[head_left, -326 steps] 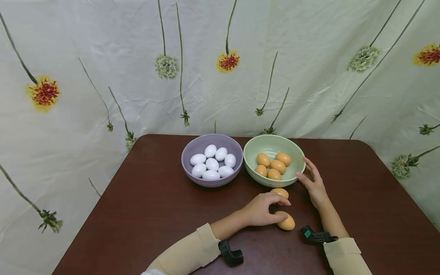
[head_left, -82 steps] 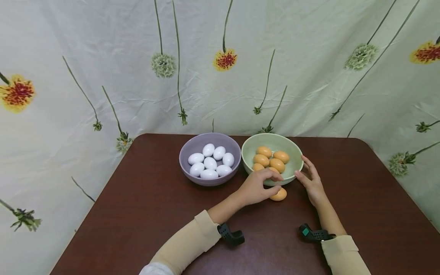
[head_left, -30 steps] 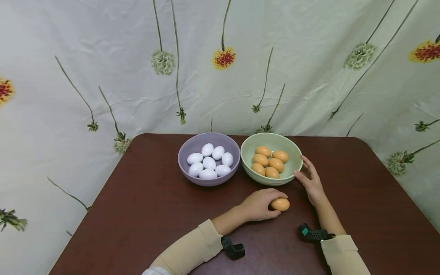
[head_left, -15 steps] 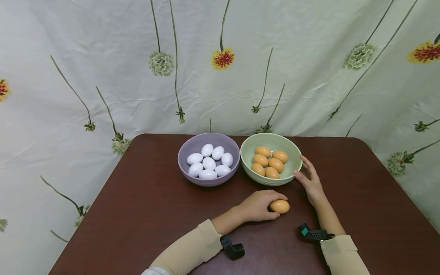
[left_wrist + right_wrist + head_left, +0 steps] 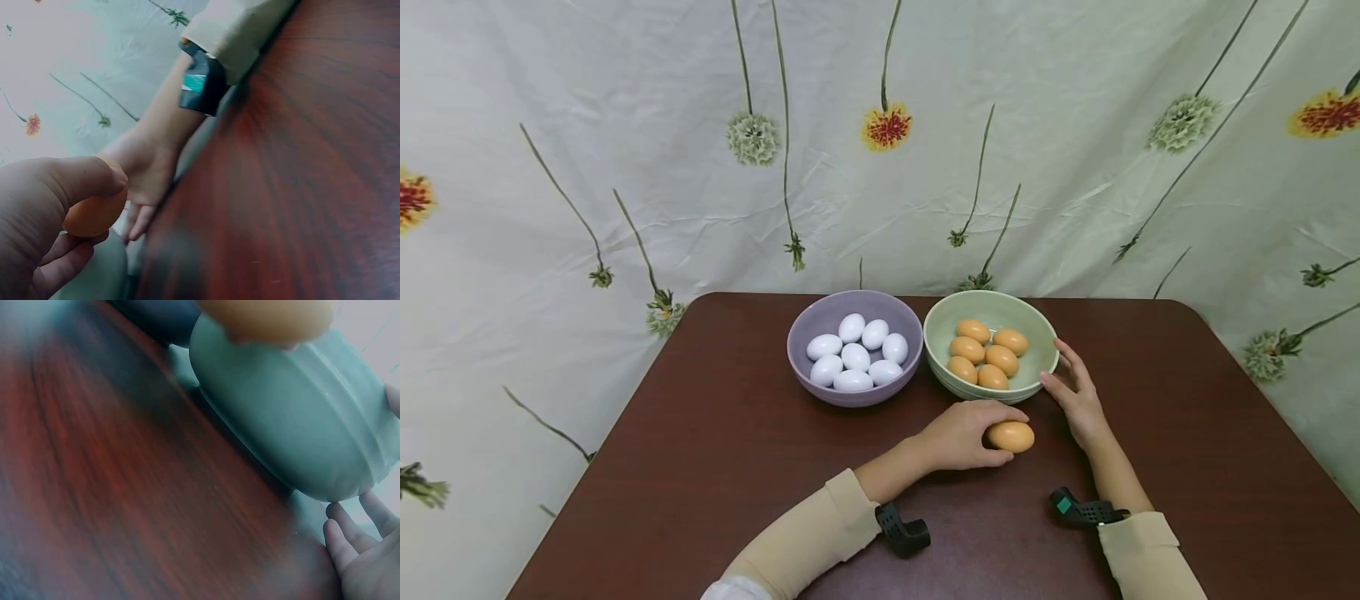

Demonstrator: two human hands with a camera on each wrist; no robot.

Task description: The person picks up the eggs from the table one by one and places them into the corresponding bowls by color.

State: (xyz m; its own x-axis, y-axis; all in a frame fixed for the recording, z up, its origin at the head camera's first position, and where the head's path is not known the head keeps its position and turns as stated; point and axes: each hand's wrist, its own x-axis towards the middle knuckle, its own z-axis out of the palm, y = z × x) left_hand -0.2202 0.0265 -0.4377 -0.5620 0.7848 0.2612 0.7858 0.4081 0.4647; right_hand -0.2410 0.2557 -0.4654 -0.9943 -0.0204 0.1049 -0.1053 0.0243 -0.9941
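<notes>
My left hand pinches a brown egg between thumb and fingers, in front of the green bowl. In the left wrist view the thumb lies over the egg, with fingertips beneath it. Several brown eggs lie inside the green bowl. My right hand touches that bowl's right side with spread fingers and thumb. The right wrist view shows its fingertips against the bowl's outer wall, while the held egg hangs at the top of that picture.
A purple bowl with several white eggs stands left of the green one, their rims close together. Both sit near the far edge of the dark brown table. A flowered cloth hangs behind.
Earlier, my left hand put a brown egg into the green bowl, then gripped the one on the table. Over the last half second, hand and egg have shifted toward the bowl. The right hand stays put.
</notes>
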